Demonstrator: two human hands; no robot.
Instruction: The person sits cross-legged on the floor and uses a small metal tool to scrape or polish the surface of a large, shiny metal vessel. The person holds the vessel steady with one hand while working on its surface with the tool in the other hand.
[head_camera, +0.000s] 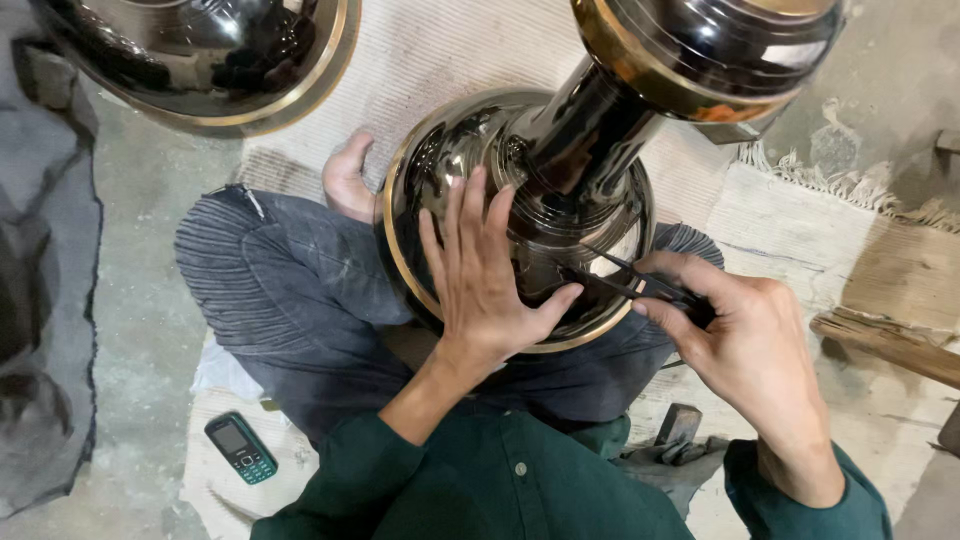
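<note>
A large glossy black metal vessel (560, 150) with brass-coloured rims rests between my crossed legs, its round base toward me and its neck rising to a wide upper bowl. My left hand (485, 275) lies flat on the base with fingers spread, steadying it. My right hand (745, 345) pinches a thin dark pointed tool (625, 275) whose tip touches the vessel's base near my left thumb. A bare foot (347, 180) shows beside the vessel's left edge.
Another black bowl with a brass rim (200, 60) stands at the upper left. A small green mobile phone (240, 448) lies on the woven mat (440, 50). Small metal tools (680, 435) sit by my right knee, and a wooden plank (890, 340) lies to the right.
</note>
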